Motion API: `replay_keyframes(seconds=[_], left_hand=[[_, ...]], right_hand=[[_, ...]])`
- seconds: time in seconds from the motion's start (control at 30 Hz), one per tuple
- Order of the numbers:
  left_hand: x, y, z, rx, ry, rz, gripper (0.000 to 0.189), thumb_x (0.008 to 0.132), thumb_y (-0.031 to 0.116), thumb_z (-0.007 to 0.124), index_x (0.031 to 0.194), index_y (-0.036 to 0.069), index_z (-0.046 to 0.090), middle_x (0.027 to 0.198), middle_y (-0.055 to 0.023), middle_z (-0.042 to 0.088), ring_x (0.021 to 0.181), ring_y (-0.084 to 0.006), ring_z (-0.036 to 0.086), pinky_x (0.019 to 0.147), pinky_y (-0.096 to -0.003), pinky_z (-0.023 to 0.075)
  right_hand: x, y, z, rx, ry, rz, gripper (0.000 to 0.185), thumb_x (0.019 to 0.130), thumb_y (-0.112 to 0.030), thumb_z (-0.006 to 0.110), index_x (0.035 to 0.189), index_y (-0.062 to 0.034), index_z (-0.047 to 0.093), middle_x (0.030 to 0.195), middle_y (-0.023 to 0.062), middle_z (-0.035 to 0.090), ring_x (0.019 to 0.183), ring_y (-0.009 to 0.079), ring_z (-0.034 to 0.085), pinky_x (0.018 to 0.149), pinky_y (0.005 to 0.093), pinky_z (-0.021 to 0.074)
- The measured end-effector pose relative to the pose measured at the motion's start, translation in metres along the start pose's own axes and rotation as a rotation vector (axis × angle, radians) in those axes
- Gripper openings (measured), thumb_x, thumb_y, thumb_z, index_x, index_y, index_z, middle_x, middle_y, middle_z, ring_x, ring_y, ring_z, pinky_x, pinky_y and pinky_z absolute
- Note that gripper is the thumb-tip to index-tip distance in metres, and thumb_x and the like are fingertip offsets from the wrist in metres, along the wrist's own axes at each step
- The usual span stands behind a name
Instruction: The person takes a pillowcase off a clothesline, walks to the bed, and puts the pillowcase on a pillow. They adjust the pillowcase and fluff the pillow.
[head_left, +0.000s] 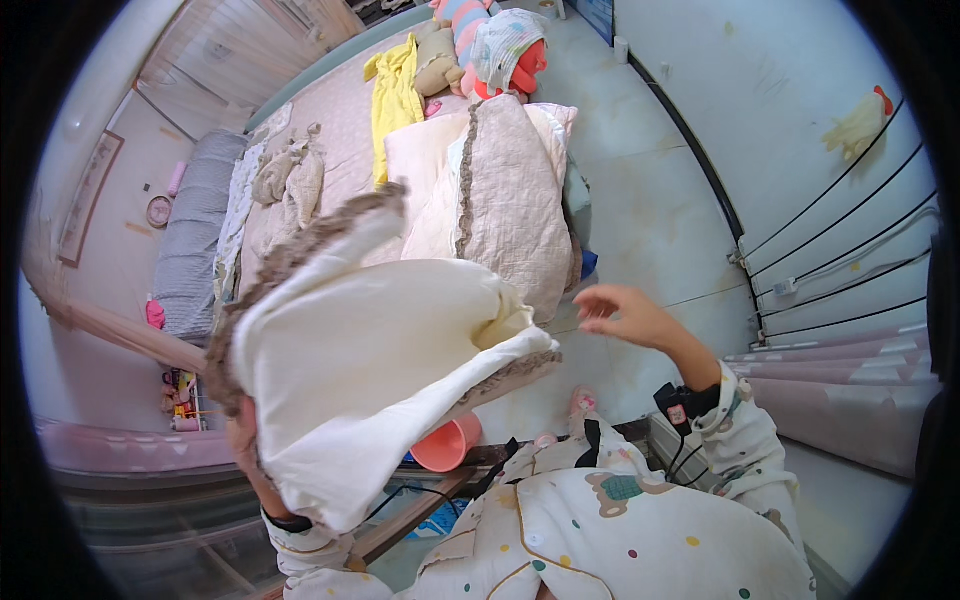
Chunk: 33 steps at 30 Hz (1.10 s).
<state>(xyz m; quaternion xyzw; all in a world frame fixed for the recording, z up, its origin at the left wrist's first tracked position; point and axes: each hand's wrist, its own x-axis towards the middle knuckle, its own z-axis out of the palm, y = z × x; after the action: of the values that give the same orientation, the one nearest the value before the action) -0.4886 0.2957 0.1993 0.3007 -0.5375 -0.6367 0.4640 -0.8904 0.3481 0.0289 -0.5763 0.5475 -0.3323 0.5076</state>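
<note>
My left hand (246, 442) grips the left side of a white padded cloth (360, 337) edged with a brown ruffle. The cloth hangs spread in the air in front of me, and its near end partly covers my left wrist. Most of my left fingers are hidden behind it. Right of the cloth, my right hand (619, 311) is raised with curled fingers apart and nothing in them. Beyond both hands, a pale pink quilted cover (517, 195) with a similar ruffle lies bunched on the bed's near right corner.
A yellow garment (394, 97), a beige cloth (289, 172) and plush toys (442, 60) lie on the bed (337, 97). A grey bolster (199, 225) lines its left side. Below the cloth is a pink bucket (448, 446). Tiled floor (637, 202) runs along the right.
</note>
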Motion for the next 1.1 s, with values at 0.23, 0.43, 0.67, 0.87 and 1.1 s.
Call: replay_keyframes(seconds=[0.23,0.43,0.67,0.87,1.1], left_hand=[[-0.023,0.031,-0.029,-0.035,0.180,0.250,0.037,0.074,0.009,0.049,0.109,-0.004,0.047,0.100,-0.0159,0.056,0.088,-0.0230,0.057,0.078,-0.0340,0.0462],[-0.043,0.071,-0.070,0.033,0.366,0.425,0.038,0.077,0.011,0.048,0.111,-0.004,0.045,0.103,-0.0156,0.054,0.091,-0.0234,0.055,0.080,-0.0348,0.0455],[-0.037,0.120,-0.133,0.112,0.535,0.582,0.039,0.079,0.014,0.048,0.113,-0.003,0.043,0.106,-0.0153,0.053,0.094,-0.0240,0.054,0.082,-0.0357,0.0446],[-0.038,0.161,-0.193,0.182,0.668,0.678,0.040,0.081,0.017,0.047,0.115,-0.003,0.042,0.109,-0.0150,0.051,0.097,-0.0245,0.053,0.084,-0.0364,0.0438],[-0.018,0.196,-0.268,0.230,0.782,0.616,0.041,0.084,0.019,0.046,0.118,-0.002,0.040,0.113,-0.0147,0.049,0.100,-0.0251,0.051,0.086,-0.0373,0.0429]], right_hand=[[0.039,0.034,0.067,-0.208,-0.241,-0.265,0.078,0.062,-0.033,0.072,0.120,0.0021,0.035,0.111,0.0172,0.048,0.090,0.0256,0.053,0.081,0.0331,0.0425],[0.063,0.065,0.118,-0.286,-0.527,-0.021,0.080,0.061,-0.043,0.069,0.115,0.0059,0.038,0.107,0.0205,0.050,0.091,0.0307,0.053,0.079,0.0349,0.0427],[0.098,0.122,0.133,0.321,-0.438,0.661,0.080,0.068,-0.037,0.065,0.123,0.0080,0.028,0.106,0.0165,0.053,0.093,0.0218,0.055,0.074,0.0284,0.0453],[0.185,0.098,0.180,-0.168,0.209,-0.009,0.072,0.069,-0.018,0.066,0.125,0.0048,0.027,0.104,0.0175,0.054,0.092,0.0272,0.055,0.078,0.0308,0.0437],[0.296,0.031,0.177,0.203,0.115,-0.024,0.026,0.072,-0.018,0.062,0.084,0.0039,0.057,0.071,0.0100,0.060,0.065,0.0171,0.054,0.062,0.0299,0.0436]])
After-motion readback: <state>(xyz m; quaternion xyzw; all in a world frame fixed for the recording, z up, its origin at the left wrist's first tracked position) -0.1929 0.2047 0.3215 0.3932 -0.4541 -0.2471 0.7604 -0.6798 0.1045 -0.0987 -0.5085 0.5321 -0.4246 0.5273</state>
